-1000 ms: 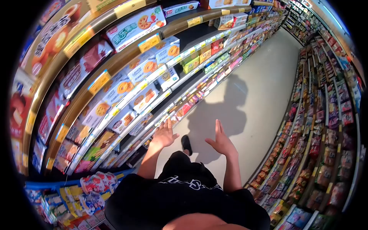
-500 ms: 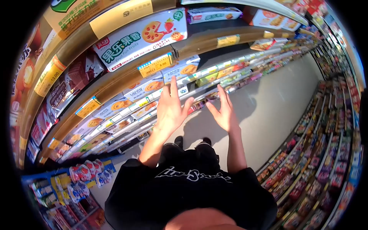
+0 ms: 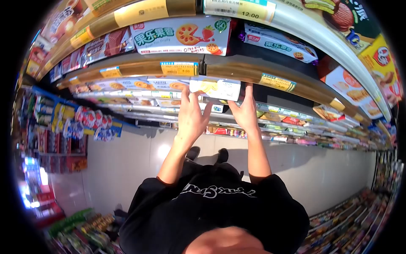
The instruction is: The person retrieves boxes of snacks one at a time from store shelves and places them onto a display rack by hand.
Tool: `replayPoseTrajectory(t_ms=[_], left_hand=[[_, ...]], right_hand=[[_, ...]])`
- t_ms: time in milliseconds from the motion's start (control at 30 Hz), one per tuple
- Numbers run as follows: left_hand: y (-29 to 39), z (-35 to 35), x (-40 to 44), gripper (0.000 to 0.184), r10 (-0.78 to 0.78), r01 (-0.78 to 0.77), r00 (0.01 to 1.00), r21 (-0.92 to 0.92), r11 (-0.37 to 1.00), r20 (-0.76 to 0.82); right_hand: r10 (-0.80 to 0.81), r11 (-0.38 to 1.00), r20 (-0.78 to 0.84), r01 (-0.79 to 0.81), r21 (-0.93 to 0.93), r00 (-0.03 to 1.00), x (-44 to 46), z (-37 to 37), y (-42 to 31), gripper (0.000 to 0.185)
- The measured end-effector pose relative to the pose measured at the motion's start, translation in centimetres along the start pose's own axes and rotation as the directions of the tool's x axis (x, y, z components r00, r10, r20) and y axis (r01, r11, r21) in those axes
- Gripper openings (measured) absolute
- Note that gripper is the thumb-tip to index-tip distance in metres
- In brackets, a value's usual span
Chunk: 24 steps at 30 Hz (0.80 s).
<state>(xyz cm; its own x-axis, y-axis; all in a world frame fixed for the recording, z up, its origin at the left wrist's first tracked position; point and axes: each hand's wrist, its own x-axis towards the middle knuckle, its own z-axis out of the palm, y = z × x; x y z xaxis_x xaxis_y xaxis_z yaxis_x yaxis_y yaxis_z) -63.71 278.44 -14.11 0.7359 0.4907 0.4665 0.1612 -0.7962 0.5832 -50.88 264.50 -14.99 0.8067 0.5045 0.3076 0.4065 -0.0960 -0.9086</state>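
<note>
A white cookie box [image 3: 215, 88], with yellow cookies printed on it, sits at the front of a shelf below the brown shelf edge. At its left end is my left hand [image 3: 191, 116], fingers reaching up against the box and thumb below. My right hand [image 3: 246, 112] grips the opposite end, its fingers running up along the side and partly out of sight. Similar white cookie boxes [image 3: 146, 84] stand in a row left of my left hand.
Above the hands runs a brown shelf edge [image 3: 237, 73] with yellow price tags. A white fruit-cookie pack [image 3: 182, 37] lies on the shelf over it. Hanging packs [image 3: 91, 106] and a blue rack are at the left. Pale floor [image 3: 131, 169] stretches behind me.
The view has turned, so the shelves now run across it. Both hands have moved up to the white cookie box and taken hold of its two ends.
</note>
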Motion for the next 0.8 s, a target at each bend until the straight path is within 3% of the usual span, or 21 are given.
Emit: replayPoseTrajectory(t_ms=[100,167,300,367,433,500,533,667,700,767,800], left_hand=[[1.1,0.0,-1.6,0.052,-0.051,0.053,0.998,-0.059,0.997,0.036],[1.2,0.2,-2.8,0.062,-0.042,0.036,0.998,-0.118,0.992,-0.046],[1.3,-1.8,-5.4,0.080,0.046,-0.083,0.980,-0.192,0.978,-0.192],[0.3,-3.6,-7.3,0.084,0.056,-0.120,0.967,-0.249,0.961,-0.249],[-1.3,-5.8,-9.6,0.090,0.082,-0.162,0.953,-0.260,0.952,-0.292],[-2.4,-9.5,-11.9,0.093,0.132,-0.173,0.959,-0.150,0.973,-0.249],[-3.1,-11.8,-13.3,0.094,0.110,-0.142,0.980,-0.195,0.970,-0.166],[-7.6,-20.2,-20.0,0.091,0.141,-0.152,0.984,-0.097,0.984,-0.113],[-8.4,-22.7,-22.0,0.091,0.017,-0.029,0.997,-0.173,0.985,-0.070],[-9.1,-27.0,-26.8,0.093,-0.223,0.218,0.975,-0.330,0.919,0.023],[-9.6,-28.6,-29.0,0.088,-0.234,0.209,0.970,-0.254,0.944,-0.070]], right_hand=[[-0.024,0.992,0.062,0.032,-0.119,0.998,0.0,-0.4,1.5,0.077],[-0.017,0.999,0.008,0.017,0.030,1.000,-0.6,-0.4,2.2,0.069],[-0.230,0.959,-0.056,0.237,0.156,0.971,-3.5,-1.3,-0.9,0.072],[-0.311,0.942,-0.022,0.311,0.124,0.950,-5.4,-1.3,-2.1,0.071],[-0.354,0.926,0.102,0.334,0.176,0.930,-7.2,-1.2,-4.4,0.074],[-0.349,0.915,0.114,0.312,0.254,0.930,-9.0,0.6,-6.3,0.067],[-0.355,0.910,0.170,0.298,0.288,0.919,-10.0,1.6,-7.3,0.069],[-0.390,0.919,0.416,0.320,0.231,0.822,-14.1,8.0,-12.0,0.077],[-0.303,0.941,0.497,0.173,0.290,0.813,-15.3,10.1,-13.0,0.079],[-0.297,0.905,0.539,0.053,0.422,0.788,-18.4,15.0,-13.5,0.082],[-0.334,0.879,0.564,0.032,0.476,0.755,-19.5,17.6,-13.5,0.083]])
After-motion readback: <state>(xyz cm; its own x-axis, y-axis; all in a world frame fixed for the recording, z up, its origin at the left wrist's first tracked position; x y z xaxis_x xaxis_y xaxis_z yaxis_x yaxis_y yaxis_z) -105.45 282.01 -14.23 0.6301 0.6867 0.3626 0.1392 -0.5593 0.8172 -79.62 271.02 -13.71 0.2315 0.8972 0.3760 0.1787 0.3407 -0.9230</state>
